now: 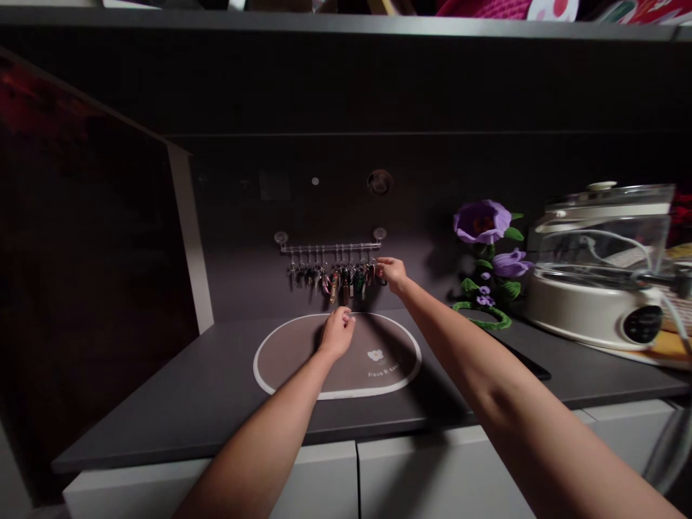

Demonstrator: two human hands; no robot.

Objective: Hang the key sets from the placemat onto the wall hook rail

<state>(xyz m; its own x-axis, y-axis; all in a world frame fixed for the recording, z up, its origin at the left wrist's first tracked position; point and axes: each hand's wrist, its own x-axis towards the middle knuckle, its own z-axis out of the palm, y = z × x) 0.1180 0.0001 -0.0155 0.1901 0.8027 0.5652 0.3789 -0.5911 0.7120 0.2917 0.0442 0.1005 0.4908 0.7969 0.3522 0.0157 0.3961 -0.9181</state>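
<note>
The key bunches (334, 287) hang from a clear rail (331, 248), at twelve o'clock from the oval mat (292, 353); the right hand (392, 273) pinches narrowly at their three o'clock end, whether on a key I cannot tell; the left hand (337, 333) curls at their six o'clock, its grip also unclear
</note>
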